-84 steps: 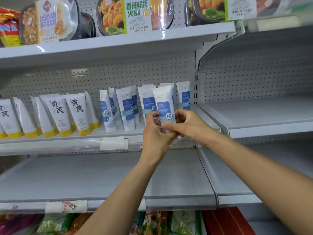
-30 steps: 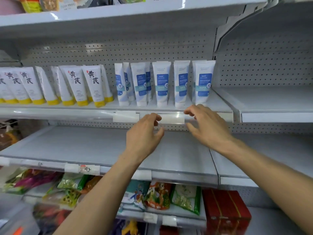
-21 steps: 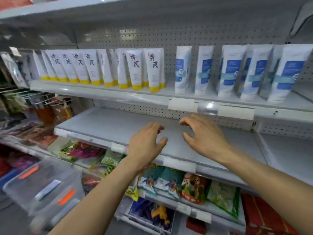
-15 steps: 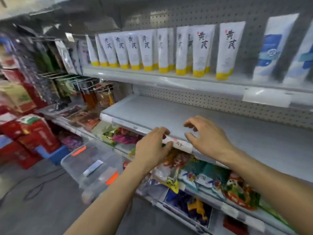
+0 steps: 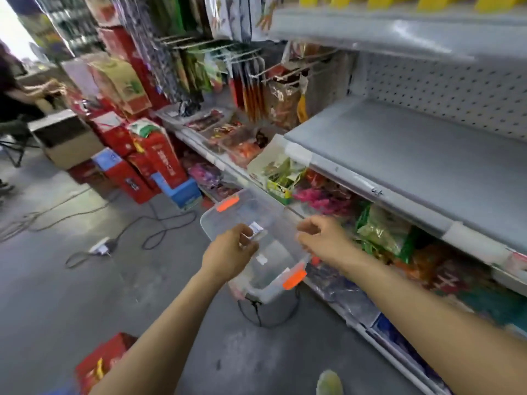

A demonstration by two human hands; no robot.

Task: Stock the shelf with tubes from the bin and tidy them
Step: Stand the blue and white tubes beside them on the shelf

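Note:
A clear plastic bin (image 5: 219,220) with orange latches stands on the floor against the shelf foot. Inside it the blurred end of a white and blue tube (image 5: 255,227) shows, and a small white label lies lower down. My left hand (image 5: 231,253) hovers over the bin's near side, fingers bent, fingertips just short of that tube. Over the bin's right rim, my right hand (image 5: 323,238) hangs with loosely curled fingers, holding nothing. At the top edge, yellow caps of shelved tubes (image 5: 427,1) stand on the grey shelf (image 5: 399,27).
A bare grey shelf board (image 5: 413,149) runs at the right, with snack bags (image 5: 382,229) on the shelves below. Red boxes (image 5: 154,161) stack on the floor at left. Cables and a power strip (image 5: 99,248) cross the floor. A seated person (image 5: 11,101) is far left.
My view has swung down and left from the tube shelf to the bin on the floor. Both hands have dropped from the shelf edge to just above the bin, still empty.

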